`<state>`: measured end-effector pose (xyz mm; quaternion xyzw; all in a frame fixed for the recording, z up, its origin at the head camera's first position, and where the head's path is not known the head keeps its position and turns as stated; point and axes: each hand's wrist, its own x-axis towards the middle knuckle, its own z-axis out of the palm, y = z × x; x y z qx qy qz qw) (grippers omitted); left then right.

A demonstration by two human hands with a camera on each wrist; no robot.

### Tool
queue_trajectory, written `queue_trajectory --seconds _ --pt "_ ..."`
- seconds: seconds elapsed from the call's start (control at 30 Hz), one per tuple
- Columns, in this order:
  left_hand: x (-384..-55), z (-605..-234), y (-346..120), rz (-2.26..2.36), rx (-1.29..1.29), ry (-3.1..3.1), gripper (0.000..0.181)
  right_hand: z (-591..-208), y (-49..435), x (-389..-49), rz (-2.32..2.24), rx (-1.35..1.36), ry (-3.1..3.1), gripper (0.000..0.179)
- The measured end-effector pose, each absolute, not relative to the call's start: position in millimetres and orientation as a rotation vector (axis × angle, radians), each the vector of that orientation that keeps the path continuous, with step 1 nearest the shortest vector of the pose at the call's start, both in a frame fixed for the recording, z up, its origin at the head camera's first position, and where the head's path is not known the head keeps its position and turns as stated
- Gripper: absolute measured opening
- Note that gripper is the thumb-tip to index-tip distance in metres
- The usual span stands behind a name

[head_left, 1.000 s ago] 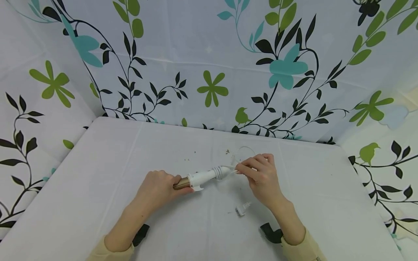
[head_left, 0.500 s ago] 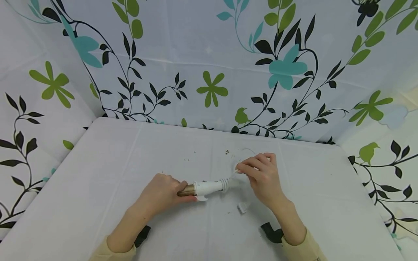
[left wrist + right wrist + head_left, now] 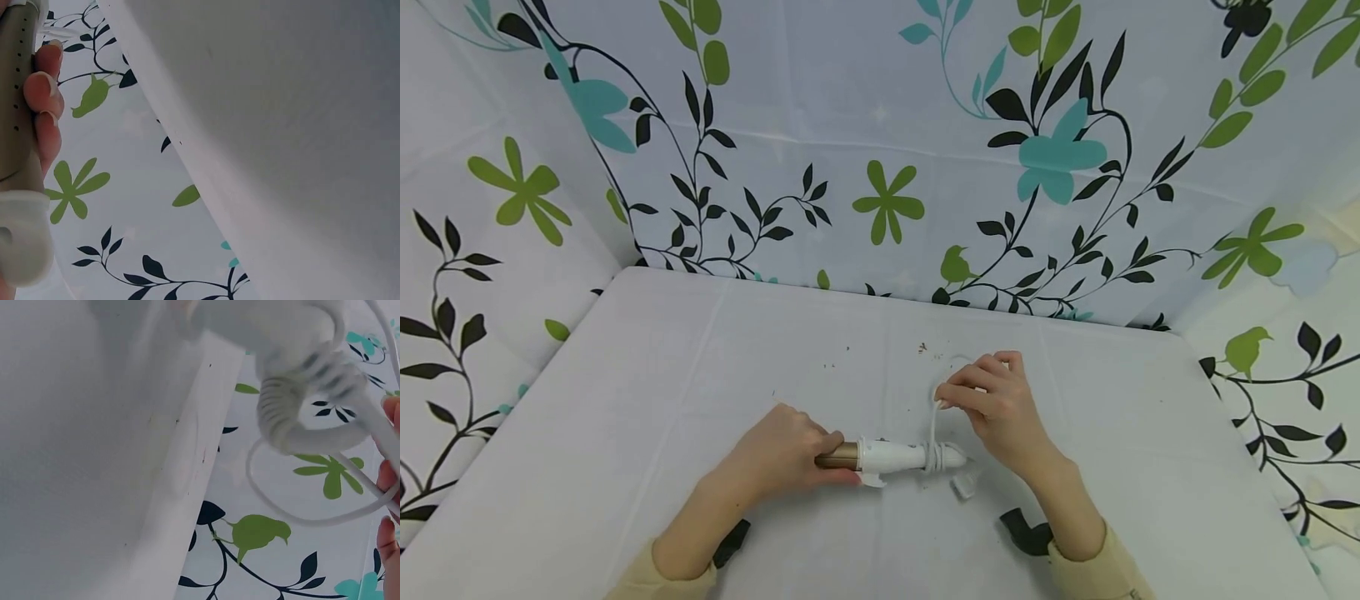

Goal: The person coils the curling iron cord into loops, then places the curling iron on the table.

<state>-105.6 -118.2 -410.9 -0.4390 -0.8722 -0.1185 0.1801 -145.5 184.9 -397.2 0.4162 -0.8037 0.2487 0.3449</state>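
A curling iron with a white handle (image 3: pixel 891 456) and a bronze barrel (image 3: pixel 837 455) lies level over the table, its tail end to the right. My left hand (image 3: pixel 786 454) grips the barrel, thumb on top; in the left wrist view the fingertips (image 3: pixel 45 94) curl round the dotted barrel. White cord (image 3: pixel 933 429) is wound round the handle's tail and rises to my right hand (image 3: pixel 996 404), which pinches it between thumb and fingers. The right wrist view shows the ribbed cord sleeve (image 3: pixel 275 412) bent in a curve, with a loose loop of cord below it.
A small white plug-like piece (image 3: pixel 964 485) rests on the white table (image 3: pixel 700 375) just below the handle's tail. Dark specks (image 3: pixel 922 347) dot the table farther back. Black pieces (image 3: pixel 1026 533) sit beside both forearms. Patterned cloth (image 3: pixel 820 100) hangs behind and at the sides.
The curling iron has swung from tilted up to level, and moved right and nearer with the left hand. Cord now wraps the handle's tail, while the right hand stays at about the same spot.
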Motion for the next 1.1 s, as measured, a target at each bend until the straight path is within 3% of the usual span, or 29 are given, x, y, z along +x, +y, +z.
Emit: queue_trajectory --seconds 0.17,0.3,0.6,0.87,1.1 --pt "-103 -410 -117 -0.377 -1.265 -2.482 0.047 -401 190 -148 0.678 1.088 -2.193 0.008" --pt "-102 -409 -118 -0.429 -1.263 -2.464 0.043 -403 197 -151 0.711 1.046 -2.270 0.020" --pt "-103 -409 -116 -0.676 -1.336 -2.324 0.039 -401 198 -151 0.762 1.066 -2.283 0.016" --pt "-101 -408 -112 -0.939 -1.355 -2.265 0.027 -402 193 -151 0.780 1.106 -2.270 0.032" --pt "-101 -402 -113 -1.023 -1.297 -2.239 0.027 -404 197 -152 0.774 0.995 -2.302 0.013"
